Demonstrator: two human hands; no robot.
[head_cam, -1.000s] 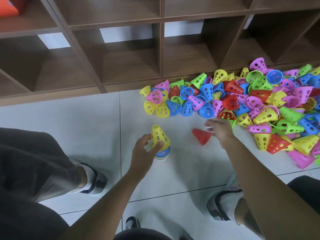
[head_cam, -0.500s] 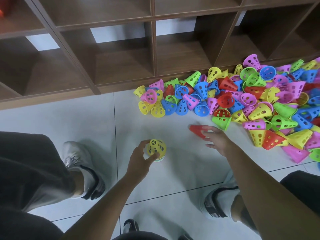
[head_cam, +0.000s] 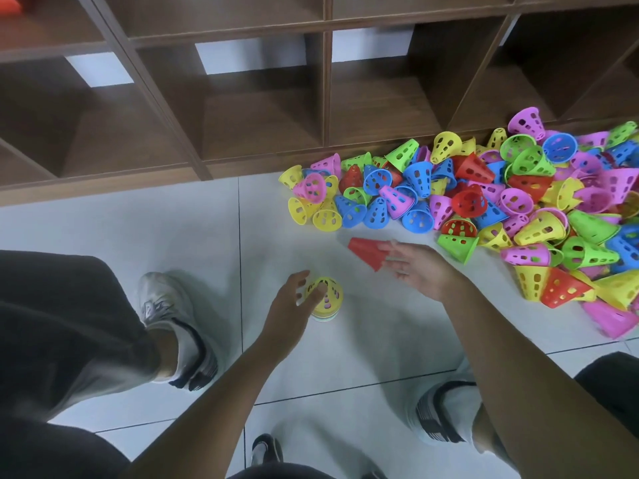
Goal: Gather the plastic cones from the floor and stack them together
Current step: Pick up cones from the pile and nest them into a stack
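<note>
From the head camera, looking down at a pale tiled floor (head_cam: 193, 236), two bare forearms reach forward, and two grey sneakers show, the left shoe (head_cam: 173, 326) and the right shoe (head_cam: 446, 413), with the dark toe of a third shoe (head_cam: 266, 451) at the bottom edge.

There is one stack of cones (head_cam: 325, 300) standing upright on the tile, topped by a yellow perforated cone; only thin coloured rims show beneath it, too compressed to count. One red cone (head_cam: 364, 252) is apart from the rest, lying sideways with its wide mouth toward the stack. The loose pile of cones (head_cam: 484, 209) lies against the foot of the brown wooden cubby shelf (head_cam: 325, 98) to the right; yellow, blue, pink, green and red ones are jumbled and overlapping, far too many to count reliably.

The left hand (head_cam: 294, 305) curls round the left side of the stack's yellow top, thumb and fingers wrapped narrowly on it. The right hand (head_cam: 418, 267) holds the red cone by its narrow end, pinched at the fingertips (head_cam: 390, 248), the remaining fingers spread loosely. The red cone is near the stack, not touching it.
</note>
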